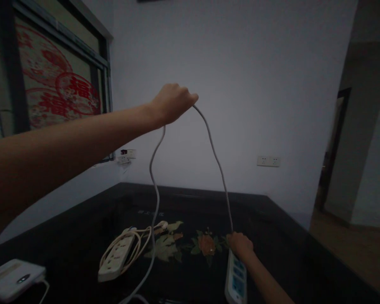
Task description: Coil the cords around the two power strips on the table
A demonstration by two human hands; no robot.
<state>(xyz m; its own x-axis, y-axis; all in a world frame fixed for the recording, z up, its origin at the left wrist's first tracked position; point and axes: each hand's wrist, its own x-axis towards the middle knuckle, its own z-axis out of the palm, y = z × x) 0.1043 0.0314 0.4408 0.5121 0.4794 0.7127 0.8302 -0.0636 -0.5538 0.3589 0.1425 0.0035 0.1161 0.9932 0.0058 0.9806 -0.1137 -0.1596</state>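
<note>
the left forearm [82, 137] is bare as far as it shows, thick at the near end, where shadow softens its outline, and narrowing smoothly to a slim wrist [152, 115]. the left hand [173, 103] is bare too, its back broad and smooth, with knuckles [178, 88] in low rounded bumps. the right forearm [265, 276], likewise bare, looks slimmer; the right hand [242, 245] is bare, rounded in outline, its finer details blurred.

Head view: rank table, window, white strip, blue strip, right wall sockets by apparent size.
1. Table
2. Window
3. White strip and blue strip: too close to rank; the right hand overlaps the blue one.
4. Right wall sockets
</note>
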